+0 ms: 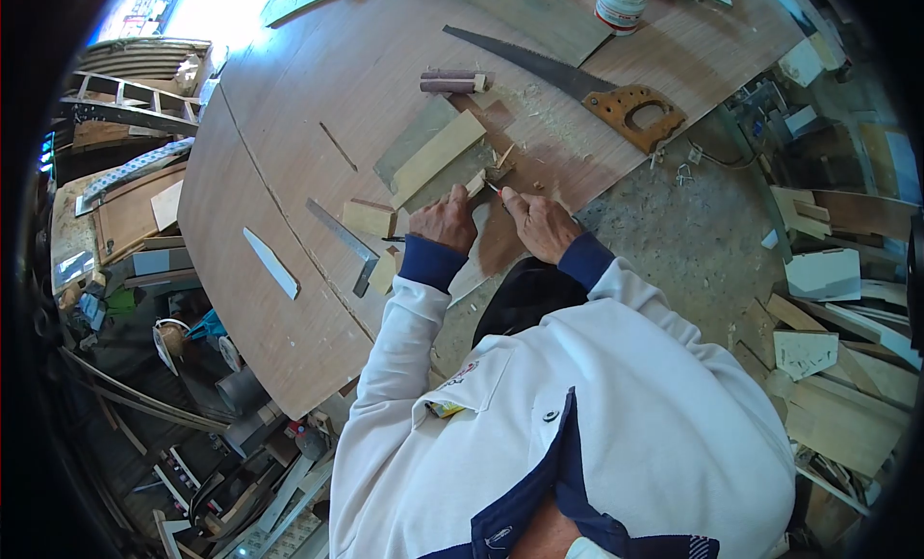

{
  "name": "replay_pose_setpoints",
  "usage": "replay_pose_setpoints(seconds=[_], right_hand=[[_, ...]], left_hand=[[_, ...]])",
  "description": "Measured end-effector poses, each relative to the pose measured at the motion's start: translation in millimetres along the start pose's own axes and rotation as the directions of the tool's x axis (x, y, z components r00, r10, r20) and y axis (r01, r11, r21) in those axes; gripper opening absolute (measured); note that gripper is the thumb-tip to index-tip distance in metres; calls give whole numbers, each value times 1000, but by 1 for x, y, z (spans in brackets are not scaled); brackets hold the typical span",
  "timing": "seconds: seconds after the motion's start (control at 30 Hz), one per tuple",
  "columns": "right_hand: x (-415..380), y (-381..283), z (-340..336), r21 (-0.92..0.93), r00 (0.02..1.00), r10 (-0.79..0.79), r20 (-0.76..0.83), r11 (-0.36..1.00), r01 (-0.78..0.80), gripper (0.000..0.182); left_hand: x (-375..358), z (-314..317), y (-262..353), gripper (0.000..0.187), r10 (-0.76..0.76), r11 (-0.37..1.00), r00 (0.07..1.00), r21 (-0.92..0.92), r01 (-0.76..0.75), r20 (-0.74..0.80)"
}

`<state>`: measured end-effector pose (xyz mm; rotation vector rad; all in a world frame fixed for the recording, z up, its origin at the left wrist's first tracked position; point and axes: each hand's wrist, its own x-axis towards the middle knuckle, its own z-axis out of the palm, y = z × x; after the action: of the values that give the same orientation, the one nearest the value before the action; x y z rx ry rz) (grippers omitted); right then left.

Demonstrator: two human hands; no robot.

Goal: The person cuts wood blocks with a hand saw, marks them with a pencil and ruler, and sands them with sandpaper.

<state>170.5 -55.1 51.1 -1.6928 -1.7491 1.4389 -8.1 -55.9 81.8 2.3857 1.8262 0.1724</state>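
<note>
My left hand (445,220) is closed on a small piece of wood (476,183) near the table's front edge. My right hand (542,224) is just beside it, closed around a slim tool (493,186) whose thin metal tip meets the wood; its exact kind is hidden by my fingers. Pale shavings (504,157) lie just beyond the tip. A light wooden strip (438,159) rests on a greyish board in front of my left hand. Left of that hand are a wood block (369,217) and a try square (342,246).
A handsaw (568,78) with a wooden handle lies at the table's right. Dark wooden pieces (452,81) and a white jar (621,5) are farther back. A white pointed strip (271,262) sits at left. Wood offcuts (837,405) pile up on the right.
</note>
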Motion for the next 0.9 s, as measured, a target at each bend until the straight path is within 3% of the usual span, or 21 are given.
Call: replay_pose_setpoints(seconds=[0.07,0.2,0.27,0.47,0.57,0.7,0.77,0.9], right_hand=[[-7,0,-3,84,996,-86,9,993,85,58],[-13,-5,-9,147,997,-58,58,988,49,53],[-5,5,2,8,991,-133,-26,991,133,49],[-16,-7,-12,134,994,-98,38,987,92,52],[-2,0,1,15,997,-77,-4,997,77,56],[-6,2,-3,57,996,-90,21,994,88,58],[-15,-8,-14,139,998,-8,62,990,0,59],[0,-5,-6,81,999,-42,7,996,41,60]], left_hand=[[0,-2,-1,6,-5,1000,1000,20,5,7],[0,-3,0,6,-18,1000,999,27,16,50],[-1,-3,2,6,-25,999,998,31,23,56],[-1,-8,5,6,-17,1000,999,13,17,36],[-2,-7,6,5,-10,1000,1000,3,10,15],[2,-2,3,4,18,1000,1000,18,-17,-22],[-2,-1,3,4,5,1000,1000,18,-5,-5],[-1,-4,4,4,12,1000,1000,10,-12,-2]])
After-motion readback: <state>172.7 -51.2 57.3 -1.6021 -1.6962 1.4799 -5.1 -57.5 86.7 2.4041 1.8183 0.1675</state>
